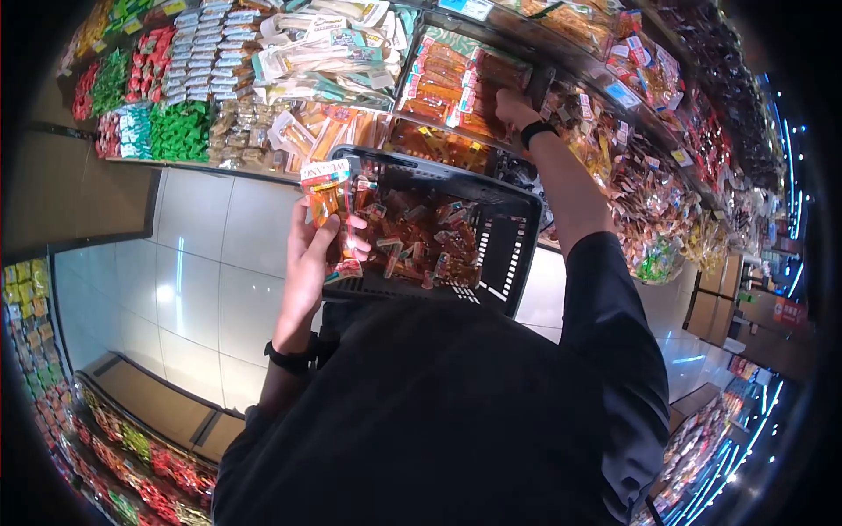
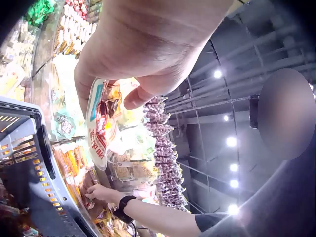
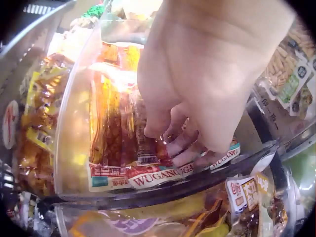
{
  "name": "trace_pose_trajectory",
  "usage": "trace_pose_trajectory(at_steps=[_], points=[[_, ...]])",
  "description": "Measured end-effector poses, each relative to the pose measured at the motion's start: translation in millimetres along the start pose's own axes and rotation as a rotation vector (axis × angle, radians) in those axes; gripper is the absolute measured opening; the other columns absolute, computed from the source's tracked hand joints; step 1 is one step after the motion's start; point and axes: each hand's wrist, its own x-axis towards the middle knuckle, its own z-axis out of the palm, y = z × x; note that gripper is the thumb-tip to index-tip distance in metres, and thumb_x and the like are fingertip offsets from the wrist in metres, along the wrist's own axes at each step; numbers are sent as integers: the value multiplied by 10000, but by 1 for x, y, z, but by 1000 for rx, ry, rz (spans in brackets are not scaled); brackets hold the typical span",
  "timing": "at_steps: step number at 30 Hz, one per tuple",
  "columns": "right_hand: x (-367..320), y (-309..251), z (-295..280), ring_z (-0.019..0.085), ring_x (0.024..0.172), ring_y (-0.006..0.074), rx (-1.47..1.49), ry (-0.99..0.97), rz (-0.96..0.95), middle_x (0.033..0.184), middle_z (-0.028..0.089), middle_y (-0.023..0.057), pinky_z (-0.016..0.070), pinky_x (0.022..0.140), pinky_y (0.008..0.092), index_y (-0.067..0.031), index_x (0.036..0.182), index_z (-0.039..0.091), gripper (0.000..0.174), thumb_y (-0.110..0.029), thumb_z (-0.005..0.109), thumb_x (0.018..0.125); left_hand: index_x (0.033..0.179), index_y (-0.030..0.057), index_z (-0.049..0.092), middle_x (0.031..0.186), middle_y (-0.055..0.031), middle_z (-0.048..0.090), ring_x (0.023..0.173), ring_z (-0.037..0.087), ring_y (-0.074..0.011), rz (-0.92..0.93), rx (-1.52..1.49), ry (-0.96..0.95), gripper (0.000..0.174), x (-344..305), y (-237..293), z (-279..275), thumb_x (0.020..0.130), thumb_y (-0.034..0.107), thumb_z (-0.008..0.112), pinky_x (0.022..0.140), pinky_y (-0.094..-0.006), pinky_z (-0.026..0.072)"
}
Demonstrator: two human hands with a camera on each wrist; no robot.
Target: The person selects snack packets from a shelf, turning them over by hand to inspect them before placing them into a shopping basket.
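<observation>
My left hand (image 1: 320,237) grips an upright snack packet (image 1: 326,197), orange-brown with a red and white top band, beside the left edge of a black shopping basket (image 1: 513,294). In the left wrist view the packet's white, red and teal printed end (image 2: 100,133) sticks out below the fingers. My right hand (image 1: 516,110) is inside a clear-walled bin (image 1: 403,96) of similar packets. There, in the right wrist view, its curled thumb and fingers (image 3: 180,143) pinch a brown packet (image 3: 145,143) near other packets printed WUGANG (image 3: 155,177).
Several small wrapped snacks (image 1: 412,237) lie in the basket. Bins of green-wrapped sweets (image 1: 180,131), long white packets (image 1: 324,53) and brown snacks (image 1: 649,175) line the shelf. Dividers and a dark rim (image 3: 168,196) border the right hand's bin. Tiled floor (image 1: 197,263) lies left.
</observation>
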Motion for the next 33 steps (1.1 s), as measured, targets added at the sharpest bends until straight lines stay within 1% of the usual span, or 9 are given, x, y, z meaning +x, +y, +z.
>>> trace_pose_trajectory(at_steps=[7, 12, 14, 16, 18, 22, 26, 30, 33], points=[[-26, -17, -16, 662, 1092, 362, -55, -21, 103, 1131, 696, 205, 517, 929, 498, -27, 1075, 695, 291, -98, 606, 807, 1328, 41, 355, 1038, -221, 652, 777, 691, -260, -20, 18, -43, 302, 5, -6, 1, 1036, 102, 400, 709, -378, 589], [-66, -42, -23, 622, 1138, 335, -122, 601, -94, 1139, 683, 147, 457, 949, 538, -47, 1193, 626, 405, -146, 634, 801, 1335, 32, 340, 1070, -250, 639, 808, 683, -280, -13, -66, -122, 311, 5, -11, 6, 1043, 138, 335, 750, -404, 582], [-110, -78, -54, 660, 1044, 279, 88, 425, -202, 1064, 687, 125, 497, 871, 439, -41, 1172, 629, 362, -196, 679, 848, 1340, 47, 328, 1076, -250, 638, 815, 686, -286, -7, -100, -165, 306, 5, -11, 9, 1044, 121, 341, 753, -404, 583], [-156, -105, -55, 656, 949, 165, 791, 314, -497, 1004, 681, 72, 506, 814, 331, -31, 1166, 625, 333, -198, 710, 891, 1338, 52, 323, 1083, -244, 637, 827, 688, -289, 7, -68, -202, 297, 5, -12, 11, 1046, 96, 337, 765, -408, 586], [-213, -143, -95, 619, 896, 90, 1116, -121, -444, 968, 664, 38, 502, 794, 266, -14, 1144, 624, 249, -146, 684, 942, 1329, 50, 335, 1086, -222, 640, 836, 690, -272, -19, -39, -215, 283, 3, -14, 13, 1048, 85, 339, 774, -401, 589], [-276, -176, -84, 639, 908, 120, 1708, -457, -499, 952, 649, 60, 516, 800, 274, 12, 1115, 574, 178, -99, 625, 986, 1280, 51, 393, 1076, -144, 650, 869, 691, -203, -56, 101, -260, 226, 0, -17, 22, 1057, 69, 357, 793, -356, 592], [-303, -182, -65, 666, 834, 101, 1810, -287, -391, 931, 675, 59, 533, 735, 249, 19, 1080, 593, 156, -82, 642, 971, 1245, 47, 449, 1023, -56, 616, 955, 608, -89, -86, 181, -366, 218, -4, -23, 18, 1036, 3, 401, 868, -275, 525], [-318, -182, -36, 661, 857, 94, 1620, -91, -265, 971, 696, 57, 532, 765, 257, -8, 1195, 614, 293, -95, 698, 928, 1237, 42, 449, 998, -49, 620, 810, 612, -69, -211, 229, -427, 209, -6, -23, 25, 1034, 64, 494, 709, -258, 530], [-326, -179, -33, 661, 917, 111, 1617, -229, -125, 1011, 696, 63, 530, 818, 266, -15, 1225, 611, 342, -104, 720, 914, 1266, 51, 445, 877, -32, 628, 735, 627, -76, -227, 380, -433, 270, -4, -23, 26, 1016, 92, 538, 650, -254, 530]])
